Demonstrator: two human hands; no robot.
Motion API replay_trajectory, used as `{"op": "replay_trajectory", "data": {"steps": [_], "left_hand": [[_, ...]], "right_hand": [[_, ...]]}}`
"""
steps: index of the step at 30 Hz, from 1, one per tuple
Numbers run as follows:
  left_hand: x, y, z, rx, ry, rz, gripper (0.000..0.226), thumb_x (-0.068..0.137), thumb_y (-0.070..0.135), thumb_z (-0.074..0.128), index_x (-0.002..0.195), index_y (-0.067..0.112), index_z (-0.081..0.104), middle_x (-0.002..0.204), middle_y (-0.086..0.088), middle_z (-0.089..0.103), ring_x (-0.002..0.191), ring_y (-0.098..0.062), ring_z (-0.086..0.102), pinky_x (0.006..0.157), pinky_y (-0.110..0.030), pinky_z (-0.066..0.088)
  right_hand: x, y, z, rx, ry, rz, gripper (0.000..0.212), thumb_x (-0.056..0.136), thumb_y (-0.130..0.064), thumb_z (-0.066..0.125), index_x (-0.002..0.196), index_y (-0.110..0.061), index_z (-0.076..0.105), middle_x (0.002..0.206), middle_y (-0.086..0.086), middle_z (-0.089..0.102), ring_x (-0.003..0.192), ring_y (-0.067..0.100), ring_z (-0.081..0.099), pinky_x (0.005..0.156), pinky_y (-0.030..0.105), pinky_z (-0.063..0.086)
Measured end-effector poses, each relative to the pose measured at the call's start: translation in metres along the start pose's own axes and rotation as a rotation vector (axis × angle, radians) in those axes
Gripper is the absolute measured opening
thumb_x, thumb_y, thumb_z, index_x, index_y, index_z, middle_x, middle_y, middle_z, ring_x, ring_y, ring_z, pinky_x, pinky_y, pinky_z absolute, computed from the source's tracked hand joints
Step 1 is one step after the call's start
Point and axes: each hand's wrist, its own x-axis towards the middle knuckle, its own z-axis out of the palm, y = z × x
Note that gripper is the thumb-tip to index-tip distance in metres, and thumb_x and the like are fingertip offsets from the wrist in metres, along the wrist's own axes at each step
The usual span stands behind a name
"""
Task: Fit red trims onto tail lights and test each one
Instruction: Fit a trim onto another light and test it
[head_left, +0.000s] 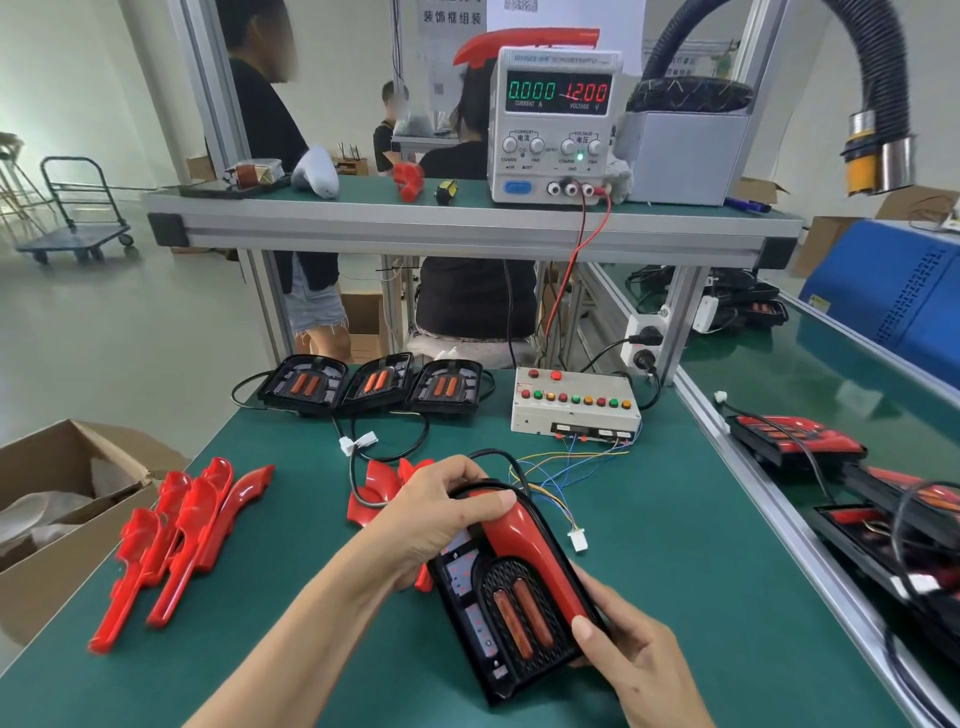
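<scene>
The tail light (511, 603) is held tilted just above the near part of the counter (675, 597), with a red trim (524, 540) laid along its right side. The left hand (436, 519) is curled over the top end, thumb pressed on the trim; the right hand (628, 660) grips the lower right corner, thumb on the trim's lower end.

If the trim is pressed while misaligned, a clip could likely be bent or one end left proud. The black cable (498, 460) loops out just behind the left hand and could be pinched under the trim or snagged as the light is turned. The thin coloured wires (550, 475) and their white plug (578, 540) lie just beside the light, so a careless swing could drag them.

Open green surface is seen to the right, up to the counter's metal rail (769, 499). To the left, spare trims (171, 535) lie near the edge beside a cardboard box (57, 483). Behind, three untrimmed lights (374, 387) and the test box (574, 405) close the far side.
</scene>
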Motion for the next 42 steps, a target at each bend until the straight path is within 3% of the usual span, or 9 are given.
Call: {"op": "replay_trajectory", "data": {"steps": [12,17,20,23,29,36,42], "left_hand": [[-0.003,0.001,0.007,-0.12,0.046,-0.009,0.029,0.064,0.031,0.087,0.078,0.017,0.066,0.08,-0.003,0.074,0.07,-0.013,0.067,0.067,-0.023,0.052],[-0.002,0.001,0.005,-0.087,0.028,-0.009,0.037,0.071,0.033,0.092,0.087,0.012,0.066,0.085,-0.005,0.075,0.075,-0.013,0.069,0.07,-0.022,0.053],[-0.004,-0.002,0.001,-0.051,0.013,-0.004,0.045,0.071,0.041,0.088,0.095,0.008,0.068,0.087,-0.004,0.075,0.077,-0.011,0.069,0.071,-0.02,0.053],[-0.008,-0.003,-0.006,-0.024,-0.035,-0.001,0.048,0.077,0.047,0.082,0.104,0.009,0.07,0.095,-0.002,0.076,0.085,-0.009,0.069,0.079,-0.021,0.054],[-0.007,-0.002,-0.006,-0.209,-0.066,-0.038,0.041,0.071,0.026,0.08,0.102,0.003,0.067,0.093,-0.006,0.074,0.084,-0.017,0.069,0.078,-0.026,0.056],[-0.008,0.004,-0.006,-0.242,-0.09,-0.051,0.035,0.072,0.016,0.079,0.1,0.002,0.064,0.089,-0.006,0.074,0.08,-0.016,0.069,0.074,-0.025,0.056],[-0.007,0.007,0.0,-0.282,-0.068,-0.098,0.02,0.08,0.002,0.077,0.095,0.005,0.063,0.088,-0.009,0.072,0.073,-0.02,0.068,0.067,-0.028,0.056]], "right_hand": [[0.0,0.007,-0.002,-0.004,-0.006,-0.026,0.044,0.093,-0.015,0.071,0.129,-0.04,0.069,0.121,0.007,0.071,0.102,0.02,0.068,0.077,0.032,0.058],[0.0,0.004,0.0,-0.02,-0.001,-0.029,0.049,0.089,-0.012,0.067,0.127,-0.041,0.07,0.114,0.009,0.071,0.094,0.02,0.068,0.074,0.029,0.057],[-0.001,0.005,0.001,-0.046,-0.012,-0.021,0.051,0.092,-0.003,0.067,0.126,-0.04,0.071,0.112,0.009,0.07,0.092,0.025,0.067,0.071,0.03,0.057],[-0.001,0.004,0.003,-0.054,0.001,-0.018,0.05,0.09,-0.006,0.069,0.124,-0.044,0.071,0.109,0.006,0.072,0.085,0.022,0.067,0.069,0.031,0.057],[0.0,0.0,0.004,-0.034,0.012,-0.018,0.047,0.084,-0.018,0.07,0.124,-0.043,0.071,0.114,0.003,0.073,0.089,0.017,0.068,0.07,0.03,0.058],[-0.001,-0.004,0.004,-0.011,0.017,-0.011,0.041,0.086,-0.026,0.073,0.126,-0.039,0.072,0.118,0.004,0.073,0.096,0.02,0.07,0.072,0.03,0.057],[0.002,0.006,0.009,-0.001,0.123,0.008,0.035,0.084,-0.027,0.068,0.114,-0.042,0.077,0.108,0.004,0.077,0.087,0.017,0.069,0.068,0.033,0.058]]}}
